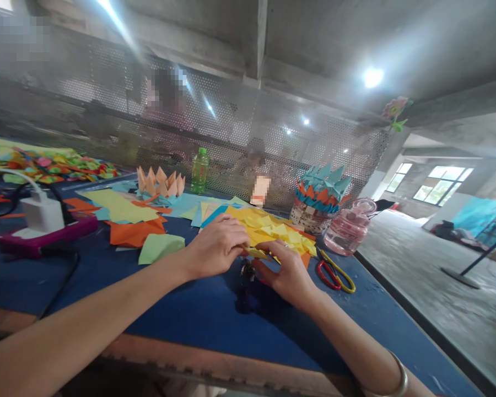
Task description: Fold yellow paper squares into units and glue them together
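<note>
My left hand [221,245] and my right hand [287,270] meet over the middle of the blue table. Both pinch a small folded piece of yellow paper [256,253], one at each end. Fingers cover part of it. Just beyond lie yellow folded paper pieces [268,223] in a heap. Below the held paper is a small dark object [247,270] that I cannot make out. To the right of my right hand rest scissors [334,273] with red and yellow handles. A pale green paper sheet [161,249] lies by my left forearm.
Orange paper [136,232] and a peach folded-paper ring [161,184] are at left. A green bottle [200,171], a paper-topped basket [312,218] and a pink bottle [347,229] stand farther back. A purple power strip [82,225] holds a white charger [43,212].
</note>
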### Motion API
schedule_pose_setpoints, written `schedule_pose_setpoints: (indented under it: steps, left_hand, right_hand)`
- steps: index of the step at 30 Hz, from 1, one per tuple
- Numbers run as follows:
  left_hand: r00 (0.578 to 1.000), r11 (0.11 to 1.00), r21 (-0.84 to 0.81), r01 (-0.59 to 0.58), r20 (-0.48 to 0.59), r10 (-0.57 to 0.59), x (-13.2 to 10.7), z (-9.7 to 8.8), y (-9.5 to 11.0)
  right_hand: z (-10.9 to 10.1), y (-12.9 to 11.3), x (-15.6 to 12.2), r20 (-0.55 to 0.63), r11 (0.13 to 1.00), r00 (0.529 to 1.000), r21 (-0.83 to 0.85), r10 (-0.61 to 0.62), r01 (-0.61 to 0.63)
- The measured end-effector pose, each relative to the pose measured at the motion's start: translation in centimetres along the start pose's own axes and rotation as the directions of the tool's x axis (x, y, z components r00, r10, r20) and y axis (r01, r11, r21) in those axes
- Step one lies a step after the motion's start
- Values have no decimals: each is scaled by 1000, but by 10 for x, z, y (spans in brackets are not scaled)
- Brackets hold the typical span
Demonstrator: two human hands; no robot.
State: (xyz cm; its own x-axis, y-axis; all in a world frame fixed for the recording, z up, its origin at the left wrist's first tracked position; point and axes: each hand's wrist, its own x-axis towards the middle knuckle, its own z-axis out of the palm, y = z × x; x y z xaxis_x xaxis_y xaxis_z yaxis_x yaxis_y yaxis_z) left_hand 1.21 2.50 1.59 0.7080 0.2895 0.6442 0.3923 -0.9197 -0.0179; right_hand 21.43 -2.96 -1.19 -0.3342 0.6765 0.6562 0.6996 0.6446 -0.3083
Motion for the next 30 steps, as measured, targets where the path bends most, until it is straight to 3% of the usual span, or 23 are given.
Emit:
schedule_pose_setpoints:
  steps: [6, 15, 22, 30]
  left_hand:
    - [997, 997, -33, 72, -22, -73, -2, 3, -3]
    - [985, 983, -76, 166, -43, -169, -4, 4, -6]
    - [991, 986, -103, 134, -6, -136, -4, 2, -5]
    - [995, 994, 44, 102, -15, -102, -3, -3, -3]
  right_hand:
    - [-2, 0, 1, -61, 999, 997, -14, 37, -38]
    - [-8, 3, 2, -238, 998, 971, -65, -30, 14]
    - [-6, 6, 2, -208, 997, 977, -68, -39, 26]
    - [-3, 2, 0, -161, 999, 987, -42, -28, 22]
